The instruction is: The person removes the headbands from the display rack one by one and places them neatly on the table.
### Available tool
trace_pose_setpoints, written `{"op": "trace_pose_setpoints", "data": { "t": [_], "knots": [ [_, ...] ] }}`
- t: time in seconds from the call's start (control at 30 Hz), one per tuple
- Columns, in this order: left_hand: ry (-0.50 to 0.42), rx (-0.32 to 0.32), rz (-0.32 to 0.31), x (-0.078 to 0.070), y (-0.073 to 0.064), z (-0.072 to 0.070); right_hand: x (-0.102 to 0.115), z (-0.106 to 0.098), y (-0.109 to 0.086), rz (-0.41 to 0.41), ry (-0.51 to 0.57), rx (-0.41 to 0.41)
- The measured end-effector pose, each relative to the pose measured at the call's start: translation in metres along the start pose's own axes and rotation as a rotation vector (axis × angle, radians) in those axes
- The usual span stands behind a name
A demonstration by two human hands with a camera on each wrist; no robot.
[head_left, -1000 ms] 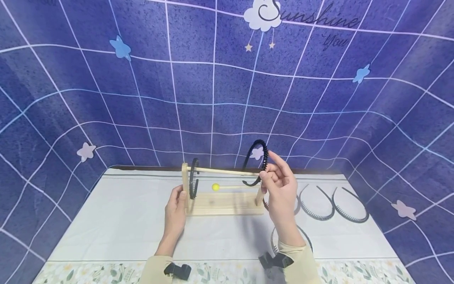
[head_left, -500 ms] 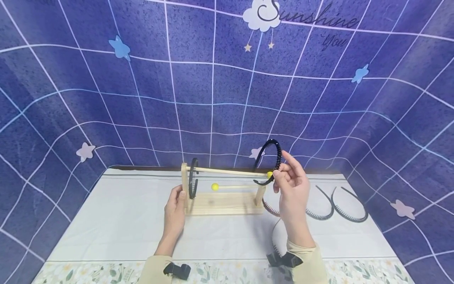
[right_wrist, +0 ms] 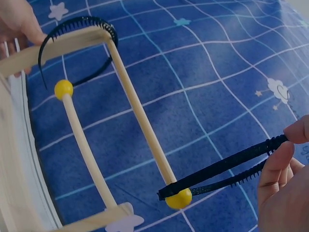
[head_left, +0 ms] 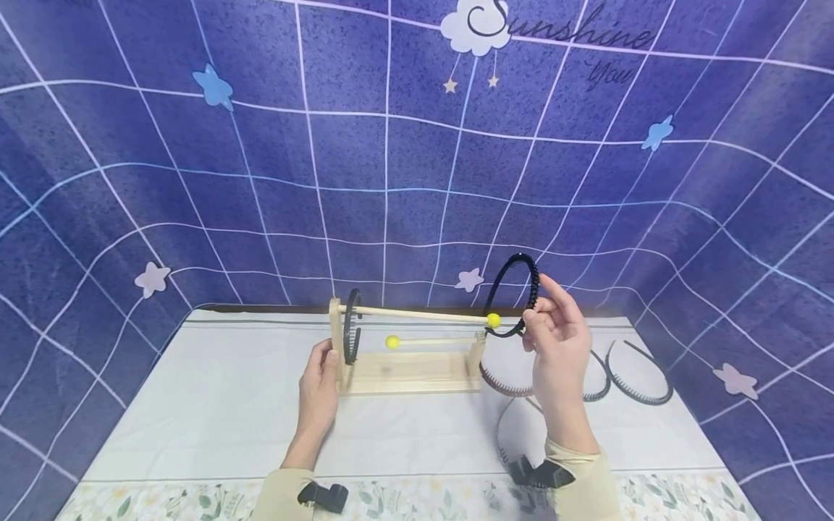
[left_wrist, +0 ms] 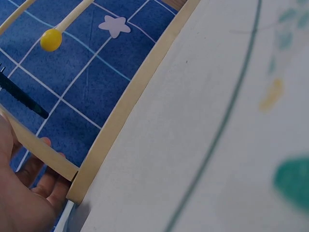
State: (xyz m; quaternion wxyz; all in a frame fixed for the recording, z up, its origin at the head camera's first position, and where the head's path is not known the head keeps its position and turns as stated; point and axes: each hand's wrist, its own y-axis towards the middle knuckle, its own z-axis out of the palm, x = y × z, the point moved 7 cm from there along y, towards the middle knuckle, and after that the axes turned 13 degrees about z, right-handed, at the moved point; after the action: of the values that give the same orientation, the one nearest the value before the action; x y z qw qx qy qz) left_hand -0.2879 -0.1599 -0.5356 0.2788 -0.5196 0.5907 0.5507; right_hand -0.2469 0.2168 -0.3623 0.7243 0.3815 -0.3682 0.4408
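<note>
My left hand (head_left: 317,391) grips the left post of a wooden stand (head_left: 410,375) with two rods, each tipped with a yellow ball. A black toothed headband (head_left: 348,336) hangs on the upper rod (head_left: 417,315) beside that post. Between thumb and fingers, my right hand (head_left: 562,354) pinches a second black headband (right_wrist: 217,167) by one side. It is held upright at the free end of the upper rod, where its end overlaps the yellow ball (right_wrist: 178,197) in the right wrist view. The lower rod's ball (head_left: 392,341) points left.
Several headbands lie on the white tablecloth (head_left: 215,405) to the right: a brown one (head_left: 504,389) by the stand, a thin one (head_left: 500,434) nearer me, and a dark one (head_left: 645,399) farther right. A blue patterned cloth (head_left: 365,181) rises behind.
My right hand has moved right with the headband, from along the upper rod to its ball end, and the ball now shows. My left hand stays on the post.
</note>
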Motion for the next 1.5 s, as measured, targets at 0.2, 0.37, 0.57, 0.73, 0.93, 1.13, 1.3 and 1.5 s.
{"op": "trace_pose_setpoints", "data": {
  "t": [0.2, 0.37, 0.57, 0.73, 0.93, 1.13, 1.3, 1.5],
  "knots": [
    [-0.003, -0.002, -0.003, 0.0, 0.0, -0.001, 0.003, -0.011, 0.002, 0.008, -0.005, -0.013],
    [-0.008, -0.002, -0.001, 0.001, 0.0, -0.001, 0.005, -0.022, 0.004, 0.006, -0.04, -0.041],
    [-0.008, 0.006, -0.003, 0.0, 0.0, 0.0, 0.005, -0.033, 0.005, 0.006, -0.065, -0.044],
    [-0.002, 0.006, -0.005, -0.001, 0.0, 0.0, 0.004, -0.04, 0.005, 0.008, -0.061, -0.026],
    [0.0, 0.006, -0.006, 0.0, 0.0, 0.001, 0.002, -0.052, 0.004, 0.027, -0.121, -0.072],
    [-0.006, 0.007, -0.004, -0.001, 0.0, 0.001, -0.002, -0.064, 0.002, 0.064, -0.257, -0.118],
    [-0.009, 0.007, -0.005, 0.0, 0.0, 0.001, -0.005, -0.076, -0.002, 0.11, -0.369, -0.151],
    [-0.009, -0.003, 0.003, 0.001, 0.0, 0.0, -0.008, -0.086, -0.004, 0.121, -0.383, -0.146]
  ]
}}
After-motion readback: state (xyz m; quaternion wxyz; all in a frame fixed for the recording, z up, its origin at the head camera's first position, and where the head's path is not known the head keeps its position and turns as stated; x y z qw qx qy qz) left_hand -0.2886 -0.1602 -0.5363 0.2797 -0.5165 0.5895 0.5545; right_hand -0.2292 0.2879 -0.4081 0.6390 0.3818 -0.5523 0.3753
